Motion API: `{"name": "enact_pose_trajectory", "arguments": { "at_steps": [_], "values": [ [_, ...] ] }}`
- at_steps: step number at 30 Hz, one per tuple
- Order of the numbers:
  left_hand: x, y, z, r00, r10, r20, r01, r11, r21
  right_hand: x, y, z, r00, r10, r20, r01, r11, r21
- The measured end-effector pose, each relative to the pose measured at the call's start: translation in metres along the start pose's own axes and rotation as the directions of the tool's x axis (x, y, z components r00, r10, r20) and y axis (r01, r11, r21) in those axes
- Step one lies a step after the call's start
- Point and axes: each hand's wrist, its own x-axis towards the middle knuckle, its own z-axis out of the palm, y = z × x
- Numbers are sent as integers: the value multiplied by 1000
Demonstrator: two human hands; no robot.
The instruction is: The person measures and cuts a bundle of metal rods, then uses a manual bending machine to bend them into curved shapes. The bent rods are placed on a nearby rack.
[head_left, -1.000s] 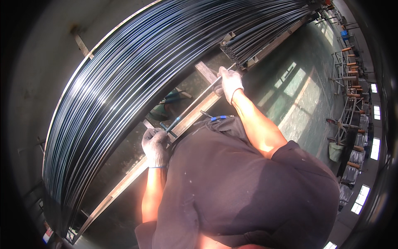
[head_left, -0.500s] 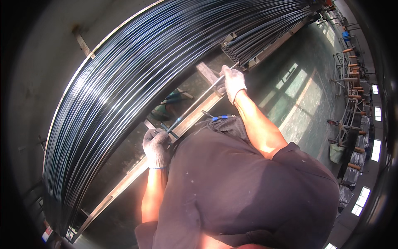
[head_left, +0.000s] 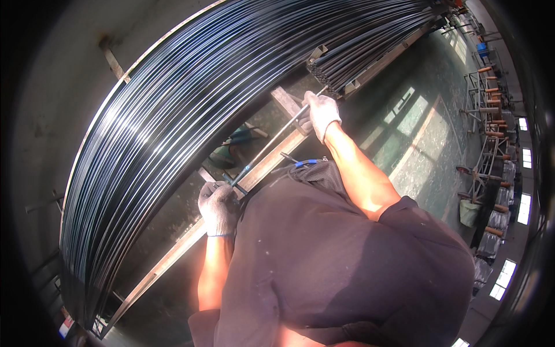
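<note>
My left hand, in a grey-white work glove, is closed at the near end of a thin metal rod. That end has a short dark crosspiece, and a small blue part sits on the rod just beyond it. My right hand, gloved too, is closed round the rod close to its far end. From there the tip points at the open ends of a bundle of dark tubes; whether it enters one cannot be made out.
Many long, shiny dark tubes lie side by side on a rack to the left. Its pale front rail runs past my body, with a crossbar by my right hand. Racks with orange-brown rollers stand far right across the green floor.
My right hand has shifted slightly to the left, together with the rod. My left hand has stayed almost in place.
</note>
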Motion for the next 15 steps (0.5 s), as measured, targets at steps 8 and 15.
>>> {"name": "enact_pose_trajectory", "arguments": {
  "at_steps": [8, 15],
  "values": [
    [1, -6, -21, 997, 15, 71, -11, 998, -64, -4, 7, 9, 1000, -2, 10, 3, 999, -33],
    [8, 2, -4, 1000, -18, -3, 18, 999, -27, -8, -13, 11, 995, 93, -33, -93, 996, -13]
  ]
}}
